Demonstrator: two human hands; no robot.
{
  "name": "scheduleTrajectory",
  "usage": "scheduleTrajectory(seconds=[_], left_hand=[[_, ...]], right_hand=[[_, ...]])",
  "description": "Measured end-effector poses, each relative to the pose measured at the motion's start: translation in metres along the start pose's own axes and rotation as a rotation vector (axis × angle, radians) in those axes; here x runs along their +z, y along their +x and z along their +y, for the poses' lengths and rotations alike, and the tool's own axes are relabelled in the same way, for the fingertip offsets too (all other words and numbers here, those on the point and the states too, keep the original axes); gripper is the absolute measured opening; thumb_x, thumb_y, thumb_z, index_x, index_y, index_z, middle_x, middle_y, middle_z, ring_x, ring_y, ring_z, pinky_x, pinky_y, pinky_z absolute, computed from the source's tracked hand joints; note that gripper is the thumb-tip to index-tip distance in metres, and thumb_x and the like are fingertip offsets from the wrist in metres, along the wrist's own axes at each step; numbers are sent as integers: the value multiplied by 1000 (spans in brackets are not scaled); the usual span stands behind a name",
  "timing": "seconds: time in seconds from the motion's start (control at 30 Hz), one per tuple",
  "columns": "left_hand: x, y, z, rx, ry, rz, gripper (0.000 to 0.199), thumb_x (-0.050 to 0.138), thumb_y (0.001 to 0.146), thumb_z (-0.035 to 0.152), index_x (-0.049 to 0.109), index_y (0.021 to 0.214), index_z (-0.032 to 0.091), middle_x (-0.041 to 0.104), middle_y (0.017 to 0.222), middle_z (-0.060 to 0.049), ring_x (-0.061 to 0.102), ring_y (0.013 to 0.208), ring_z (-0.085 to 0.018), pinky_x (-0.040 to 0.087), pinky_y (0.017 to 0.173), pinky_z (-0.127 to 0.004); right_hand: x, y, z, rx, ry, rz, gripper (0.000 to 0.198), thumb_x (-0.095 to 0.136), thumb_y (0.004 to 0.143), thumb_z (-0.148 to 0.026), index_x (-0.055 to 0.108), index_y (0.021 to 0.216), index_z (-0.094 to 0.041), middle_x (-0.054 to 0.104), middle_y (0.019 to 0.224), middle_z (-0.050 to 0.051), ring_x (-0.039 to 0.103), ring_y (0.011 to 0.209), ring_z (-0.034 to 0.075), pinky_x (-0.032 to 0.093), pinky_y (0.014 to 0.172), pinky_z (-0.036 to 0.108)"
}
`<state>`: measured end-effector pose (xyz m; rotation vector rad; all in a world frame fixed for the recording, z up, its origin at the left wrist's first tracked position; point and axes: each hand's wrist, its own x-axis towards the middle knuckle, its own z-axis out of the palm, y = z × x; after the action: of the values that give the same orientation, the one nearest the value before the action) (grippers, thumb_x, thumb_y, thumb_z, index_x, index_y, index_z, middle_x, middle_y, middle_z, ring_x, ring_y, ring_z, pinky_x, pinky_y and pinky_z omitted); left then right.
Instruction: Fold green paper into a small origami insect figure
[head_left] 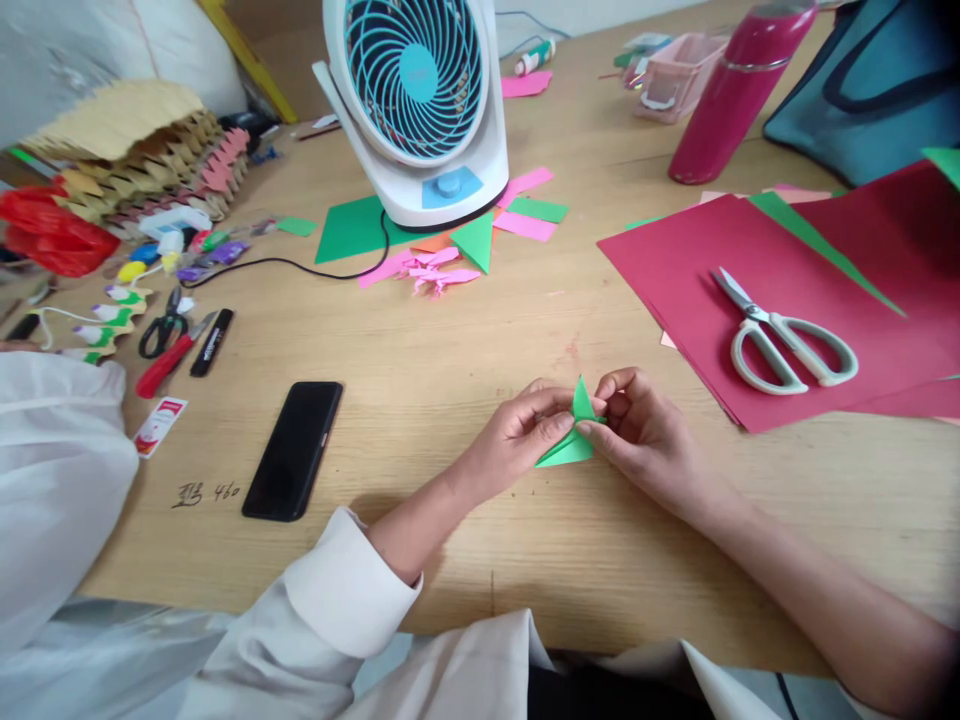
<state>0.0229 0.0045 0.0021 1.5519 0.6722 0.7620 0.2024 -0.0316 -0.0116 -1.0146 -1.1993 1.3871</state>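
Left hand [529, 428] and right hand [649, 445] both pinch the folded green paper [568, 451] between thumb and fingers, over the bench [435, 350] near its front edge. White-handled scissors [776, 327] lie on red sheets [675, 260], right side.

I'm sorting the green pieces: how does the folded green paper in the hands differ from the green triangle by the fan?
The folded green paper is held between the left hand and right hand; the green triangle lies untouched before the fan. The folded paper's narrow tip points toward the picture's top, while the triangle's lowest tip points toward its bottom. Both are bright green and pointed.
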Motion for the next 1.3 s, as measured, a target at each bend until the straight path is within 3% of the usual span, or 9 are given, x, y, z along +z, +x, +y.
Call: scheduleTrajectory(seconds=[0.23, 0.4, 0.53, 0.67, 0.9, 1.3], left_hand=[[1, 0, 0, 52, 8, -13, 24, 57, 95, 38, 71, 96, 19, 61, 103, -7, 57, 102, -19, 47, 91, -32], [3, 0, 2, -29, -141, 26, 26, 58, 94, 41, 68, 90, 17, 65, 96, -7, 61, 95, -17, 48, 88, -31], [6, -2, 3, -104, -80, 102, 24, 60, 92, 39, 66, 89, 16, 60, 81, -2, 54, 74, -11, 45, 71, -24], [10, -4, 3, -157, 7, 113, 21, 59, 91, 35, 65, 90, 15, 52, 71, 1, 44, 62, -8, 37, 57, -20], [12, -6, 5, -162, 70, 28, 28, 55, 94, 38, 66, 88, 14, 54, 72, -1, 48, 64, -9, 39, 58, -20], [12, -5, 4, -152, 151, 25, 26, 54, 94, 34, 62, 78, 15, 47, 65, 2, 43, 57, -8, 35, 52, -20]], right_hand=[[4, -1, -4, 18, 14, -48, 31, 72, 85, -37, 45, 97, -27, 52, 75, -5, 52, 66, 12, 45, 59, 24], [-2, -3, -4, -25, -71, -44, 25, 68, 89, -34, 52, 105, -26, 58, 91, 1, 58, 81, 14, 52, 72, 27], [-8, -6, -8, -53, -191, 3, 23, 66, 91, -34, 58, 110, -26, 58, 102, 4, 59, 93, 19, 52, 81, 32], [-7, -8, -14, -120, -239, -2, 14, 64, 92, -32, 63, 105, -26, 58, 99, 4, 59, 89, 19, 51, 79, 34], [-4, -9, -15, -170, -249, 51, 11, 61, 94, -31, 66, 102, -26, 61, 90, 3, 60, 80, 17, 51, 72, 32], [-5, -10, -17, -138, -226, 78, 11, 61, 95, -27, 64, 84, -23, 62, 82, 1, 59, 77, 15, 47, 70, 29]])
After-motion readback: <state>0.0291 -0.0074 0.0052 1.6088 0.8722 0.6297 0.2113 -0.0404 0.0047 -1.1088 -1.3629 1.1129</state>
